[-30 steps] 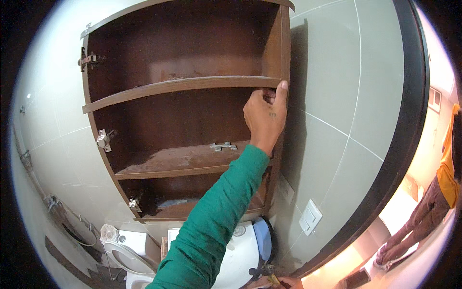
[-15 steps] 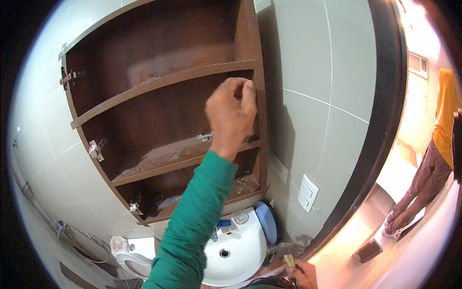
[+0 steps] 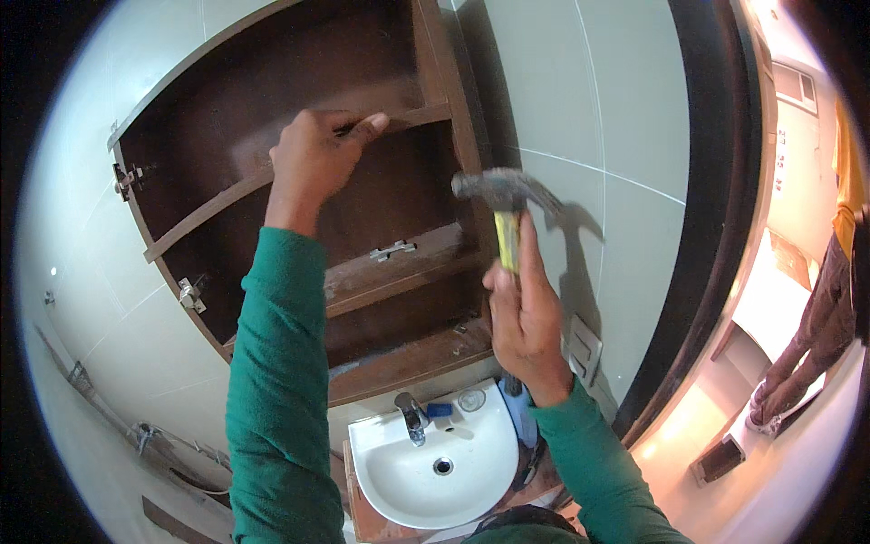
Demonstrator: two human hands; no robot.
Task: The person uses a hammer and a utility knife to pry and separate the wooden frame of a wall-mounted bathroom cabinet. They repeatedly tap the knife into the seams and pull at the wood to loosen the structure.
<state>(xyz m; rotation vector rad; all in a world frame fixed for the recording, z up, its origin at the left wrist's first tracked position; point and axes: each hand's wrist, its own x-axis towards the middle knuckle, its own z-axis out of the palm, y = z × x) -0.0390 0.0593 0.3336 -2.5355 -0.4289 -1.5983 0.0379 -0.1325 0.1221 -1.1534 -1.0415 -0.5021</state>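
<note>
Because our left hand [image 3: 317, 161] has moved away from the right end of the upper shelf [image 3: 421, 117], we now find it farther to the left, at the front edge of this same board. Its fingers are bent inward and the thumb lies along the edge, but we cannot tell whether they grip the wood or pinch something small. Our right hand [image 3: 528, 331] has also come up from the bottom of the view, and it is closed firmly around the handle of a hammer [image 3: 506, 204], whose head is before the right side of the brown cabinet [image 3: 444, 63]. For the work, we judge this to mean that hand and tool are both ready at the cabinet, although the hammer head is apart from the left hand. On the middle shelf lies a loose metal piece [image 3: 392, 250], and at the left side we see an upper hinge [image 3: 127, 181] and a middle hinge [image 3: 190, 296]. Below are the white sink [image 3: 370, 485] and its tap [image 3: 412, 419], while a person in a yellow top [image 3: 847, 172] stands beyond the dark door frame [image 3: 716, 181]. Our left sleeve [image 3: 279, 363] hides part of the lower shelves, and our right hand partly covers the light switch [image 3: 584, 349].
</note>
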